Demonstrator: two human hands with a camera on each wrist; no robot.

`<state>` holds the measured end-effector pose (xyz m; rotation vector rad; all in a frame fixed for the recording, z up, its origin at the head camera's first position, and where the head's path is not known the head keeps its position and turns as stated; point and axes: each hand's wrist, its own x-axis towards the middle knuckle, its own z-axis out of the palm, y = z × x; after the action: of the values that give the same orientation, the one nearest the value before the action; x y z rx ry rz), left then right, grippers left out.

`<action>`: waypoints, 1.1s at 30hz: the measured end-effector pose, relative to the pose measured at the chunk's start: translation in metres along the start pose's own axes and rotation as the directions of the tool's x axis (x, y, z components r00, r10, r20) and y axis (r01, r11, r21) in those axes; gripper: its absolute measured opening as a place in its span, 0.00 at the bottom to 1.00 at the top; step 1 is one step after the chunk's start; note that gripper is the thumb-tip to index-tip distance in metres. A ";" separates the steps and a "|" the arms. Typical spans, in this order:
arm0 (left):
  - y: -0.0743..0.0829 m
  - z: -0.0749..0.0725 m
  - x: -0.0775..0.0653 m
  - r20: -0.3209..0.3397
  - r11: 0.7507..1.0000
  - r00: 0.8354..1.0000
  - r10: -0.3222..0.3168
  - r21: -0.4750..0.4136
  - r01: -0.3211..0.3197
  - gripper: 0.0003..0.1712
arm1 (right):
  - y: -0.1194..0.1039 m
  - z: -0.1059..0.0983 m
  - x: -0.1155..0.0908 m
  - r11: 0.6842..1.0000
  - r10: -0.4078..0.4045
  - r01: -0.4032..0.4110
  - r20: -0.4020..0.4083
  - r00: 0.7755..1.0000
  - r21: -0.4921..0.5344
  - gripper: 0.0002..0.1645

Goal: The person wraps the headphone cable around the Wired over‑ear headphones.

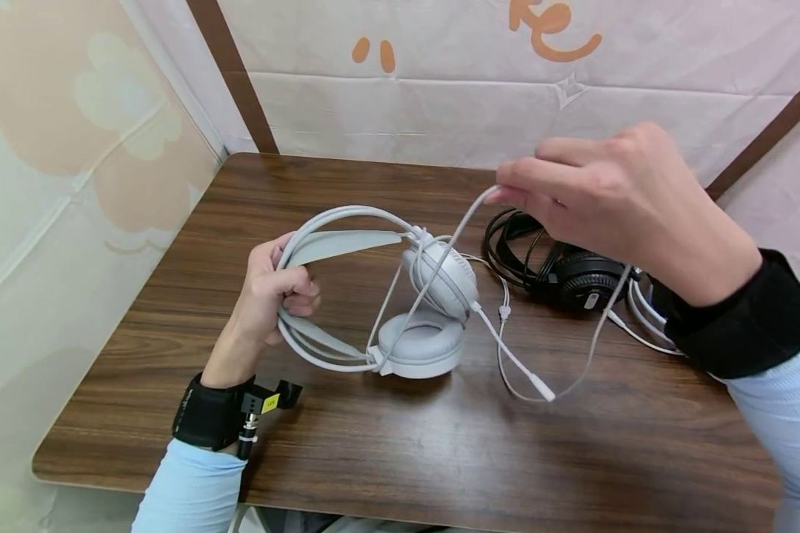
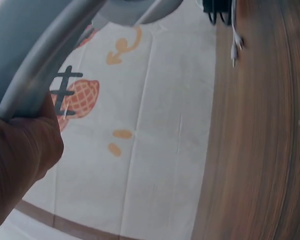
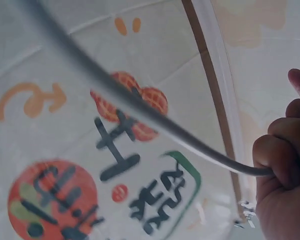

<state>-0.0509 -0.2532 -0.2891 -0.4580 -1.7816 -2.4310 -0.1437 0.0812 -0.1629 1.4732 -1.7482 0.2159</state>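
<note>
My left hand grips the headband of a white pair of headphones, fingers curled round it. One ear cup stands above the other ear cup over the table. White cable is wound across the cups. With thumb and fingers, my right hand pinches the white cable, raised up and to the right of the headphones. In the right wrist view, that cable runs into the curled fingers. A slim white stalk with a thicker tip sticks out from the upper cup.
Black headphones with a bundled black cable lie at the back right of the brown wooden table, partly behind my right hand. More white cable lies beside them. A printed white curtain hangs behind the table.
</note>
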 end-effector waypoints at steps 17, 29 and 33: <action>-0.015 -0.002 0.009 0.342 0.746 0.906 0.250 -0.664 0.044 0.14 | 0.046 0.089 -0.046 0.796 0.325 -0.410 0.257 0.910 0.446 0.09; -0.014 -0.011 0.010 0.031 0.361 0.994 0.102 -0.932 -0.008 0.08 | -0.014 0.119 -0.090 0.775 0.288 -0.456 0.396 0.872 0.439 0.09; -0.014 -0.016 0.009 -0.060 0.320 0.998 0.030 -0.945 -0.066 0.08 | -0.044 0.118 -0.086 0.835 0.207 -0.351 0.349 0.914 0.424 0.07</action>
<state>-0.0656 -0.2627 -0.3032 -0.4878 -0.0164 -3.1375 -0.1620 0.0606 -0.3130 1.6423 -2.2731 0.6617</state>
